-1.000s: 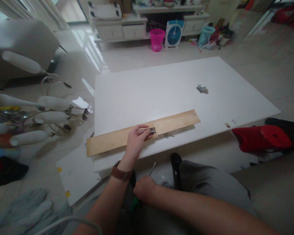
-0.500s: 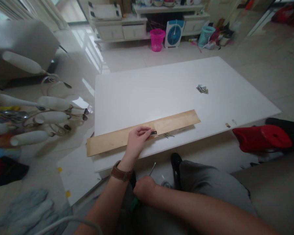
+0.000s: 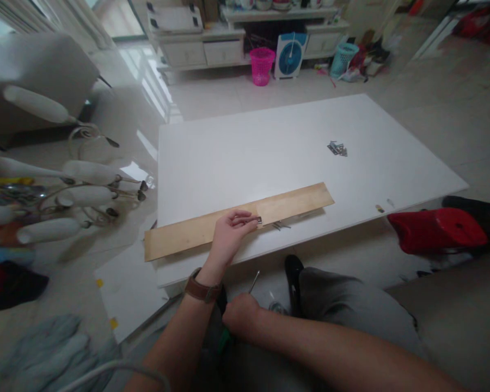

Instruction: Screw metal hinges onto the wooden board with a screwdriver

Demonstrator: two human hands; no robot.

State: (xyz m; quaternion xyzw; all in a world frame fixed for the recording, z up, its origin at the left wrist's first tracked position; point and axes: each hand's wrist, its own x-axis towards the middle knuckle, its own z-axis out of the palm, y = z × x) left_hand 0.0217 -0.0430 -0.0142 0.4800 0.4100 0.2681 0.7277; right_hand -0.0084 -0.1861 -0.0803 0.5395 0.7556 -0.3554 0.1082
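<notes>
My left hand point(image 3: 230, 235), with a brown watch strap at its wrist, rests over the middle of a long, narrow wooden board point(image 3: 289, 206). Thumb and fingers pinch a small metal bracket point(image 3: 259, 220), mostly covered by the fingertips, at the board's near edge. Closer to my body, my right hand point(image 3: 242, 317) is wrapped round a screwdriver point(image 3: 255, 281); its shaft points up and away, and a green handle end shows below the fist. Several screws point(image 3: 281, 225) lie just right of the left hand, by the board. The board lies on a large white panel point(image 3: 228, 158).
A small pile of metal brackets and screws point(image 3: 337, 148) sits on the panel's far right. A red stool point(image 3: 441, 231) stands off its right edge. At left are a lamp with white shades point(image 3: 87, 196) and a smaller white board point(image 3: 130, 291).
The bracket has turned in my left fingers, and less of it shows now as the thumb has slid forward over it. My right hand and the screwdriver have stayed put.
</notes>
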